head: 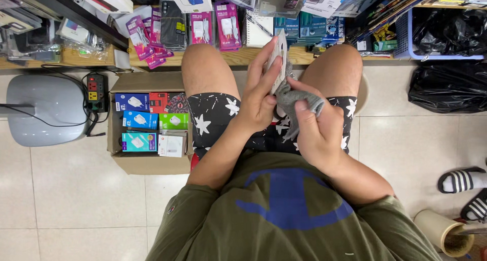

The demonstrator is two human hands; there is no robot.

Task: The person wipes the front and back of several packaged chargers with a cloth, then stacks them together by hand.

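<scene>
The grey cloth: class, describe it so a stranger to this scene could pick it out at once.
Start at the seated person's star-patterned shorts. Above the lap, the right hand pinches a crumpled grey cloth against a flat white package held by the left hand. It is the only soft, limp thing among stiff packages.

Grey rag in right hand: soft matt cloth, crumpled; flat white pack in left hand: smooth, looks like card or plastic. Box on floor: plain brown cardboard, matt, small boxes inside printed glossy card. Floor tiles smooth with slight sheen, shelf edge bare wood, bin bags glossy black plastic
</scene>
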